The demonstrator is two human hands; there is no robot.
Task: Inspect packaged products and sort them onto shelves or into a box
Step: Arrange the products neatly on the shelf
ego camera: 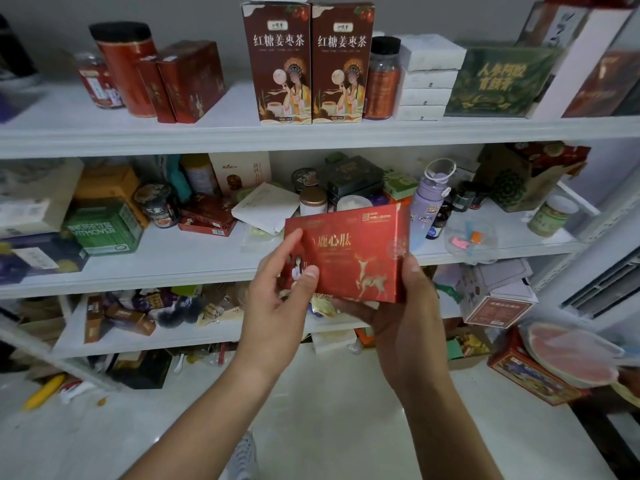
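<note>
A flat red box [349, 251] with gold lettering and a gold deer is held up in front of the middle shelf [180, 261], its printed face toward me. My left hand [280, 289] grips its left end, thumb across the front and fingers behind. My right hand [398, 306] holds the lower right corner from below and the side, fingers curled under the box. White shelves fill the view behind it, crowded with packaged goods.
The top shelf [214, 129] carries two tall brown tea boxes [308, 64], red tins and jars, a white box stack and a green box. A purple bottle [433, 195] and jars stand just behind the held box. Lower shelf and floor hold loose packets; a red tin [533, 372] sits at right.
</note>
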